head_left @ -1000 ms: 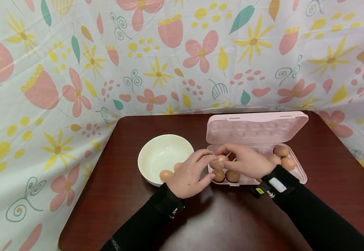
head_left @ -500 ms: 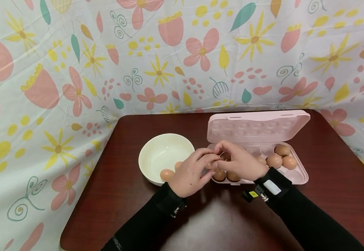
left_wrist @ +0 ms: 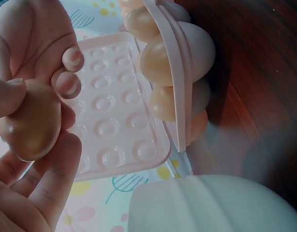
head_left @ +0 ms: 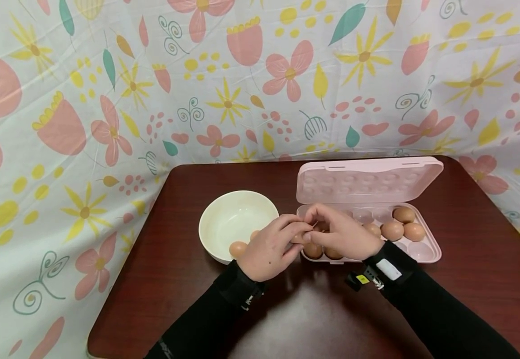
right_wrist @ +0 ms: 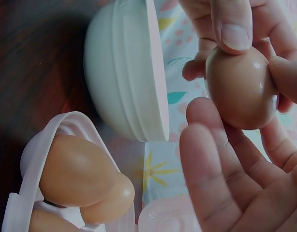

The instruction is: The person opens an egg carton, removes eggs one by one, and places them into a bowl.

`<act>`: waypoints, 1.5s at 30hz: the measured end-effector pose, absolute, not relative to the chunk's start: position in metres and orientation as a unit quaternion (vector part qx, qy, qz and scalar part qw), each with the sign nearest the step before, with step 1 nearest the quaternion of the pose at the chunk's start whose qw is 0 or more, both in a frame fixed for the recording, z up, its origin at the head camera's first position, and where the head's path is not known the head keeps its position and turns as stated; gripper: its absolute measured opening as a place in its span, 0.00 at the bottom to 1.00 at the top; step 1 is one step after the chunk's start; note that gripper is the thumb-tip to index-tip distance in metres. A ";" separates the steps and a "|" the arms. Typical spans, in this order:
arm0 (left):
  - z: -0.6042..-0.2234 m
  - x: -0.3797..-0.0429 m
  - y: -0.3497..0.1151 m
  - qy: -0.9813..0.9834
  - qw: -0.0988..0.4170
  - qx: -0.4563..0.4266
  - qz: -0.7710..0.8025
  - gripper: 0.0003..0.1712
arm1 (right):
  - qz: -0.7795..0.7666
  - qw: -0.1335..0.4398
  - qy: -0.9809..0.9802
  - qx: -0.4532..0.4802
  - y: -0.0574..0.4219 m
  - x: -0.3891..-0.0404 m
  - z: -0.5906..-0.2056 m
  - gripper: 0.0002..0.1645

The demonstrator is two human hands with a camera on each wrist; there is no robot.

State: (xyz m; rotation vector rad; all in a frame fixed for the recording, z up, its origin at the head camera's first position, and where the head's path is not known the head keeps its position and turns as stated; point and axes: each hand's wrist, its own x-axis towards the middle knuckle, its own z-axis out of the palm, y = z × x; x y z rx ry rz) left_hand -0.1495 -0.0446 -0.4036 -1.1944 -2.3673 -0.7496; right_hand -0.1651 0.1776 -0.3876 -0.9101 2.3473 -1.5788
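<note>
A brown egg (right_wrist: 243, 87) is held between both hands, just above the left end of a pink egg box (head_left: 429, 254). My left hand (head_left: 268, 249) grips it from the left with thumb and fingers. From the right, my right hand (head_left: 347, 232) pinches the same egg with thumb and fingertips; both thumbs show on its shell in the right wrist view. The fingers cover much of it in the head view. Several brown eggs (head_left: 392, 231) sit in the box's cups. Left of the hands, a cream bowl (head_left: 210, 219) contains two eggs (head_left: 238, 249), partly behind my left hand.
The box's dimpled lid (head_left: 367, 184) stands open toward the back. Both box and bowl rest on a dark red-brown table (head_left: 152, 299). A flower-patterned cloth (head_left: 242, 99) hangs right behind the table and along its left side.
My right hand has moved slightly left, bringing the egg closer in between both hands. My left hand has hardly moved. Over the last half second almost nothing differs.
</note>
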 end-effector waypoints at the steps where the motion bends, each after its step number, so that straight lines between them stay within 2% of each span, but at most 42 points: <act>1: -0.403 -0.149 -0.045 -0.846 0.190 -0.422 -0.264 0.23 | -0.526 0.083 0.788 -0.309 0.178 -0.165 -0.388 0.12; 11: -0.400 -0.147 -0.063 -0.866 0.161 -0.398 -0.256 0.22 | -0.501 0.068 0.798 -0.328 0.181 -0.168 -0.392 0.09; 24: -0.401 -0.159 -0.127 -0.906 0.158 -0.320 -0.229 0.25 | -0.498 0.068 0.805 -0.315 0.193 -0.169 -0.401 0.07; 30: -0.409 -0.159 -0.158 -0.930 0.160 -0.265 -0.199 0.22 | -0.501 0.085 0.806 -0.304 0.194 -0.167 -0.401 0.06; 45: -0.422 -0.155 -0.175 -0.963 0.088 -0.206 -0.148 0.16 | -0.485 0.078 0.824 -0.283 0.188 -0.170 -0.405 0.06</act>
